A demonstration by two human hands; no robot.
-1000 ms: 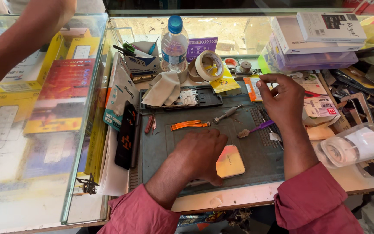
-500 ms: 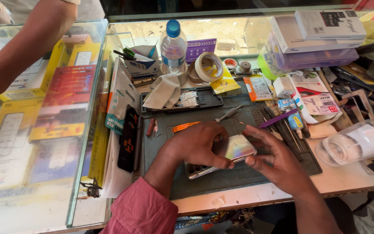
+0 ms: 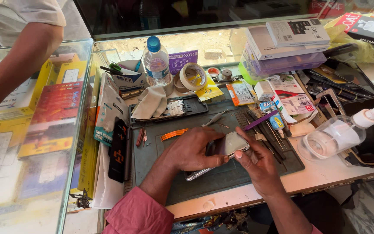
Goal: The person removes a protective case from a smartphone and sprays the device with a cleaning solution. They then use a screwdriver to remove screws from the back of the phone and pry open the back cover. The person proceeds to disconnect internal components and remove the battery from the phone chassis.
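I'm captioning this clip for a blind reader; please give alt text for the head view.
Both hands, the left hand and right hand, hold a phone over a dark work mat on a cluttered counter, with a water bottle and tape roll behind.

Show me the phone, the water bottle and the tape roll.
phone [image 3: 234,143], head view, on its shiny back.
water bottle [image 3: 156,65], head view, on its label.
tape roll [image 3: 186,79], head view, on its outer rim.
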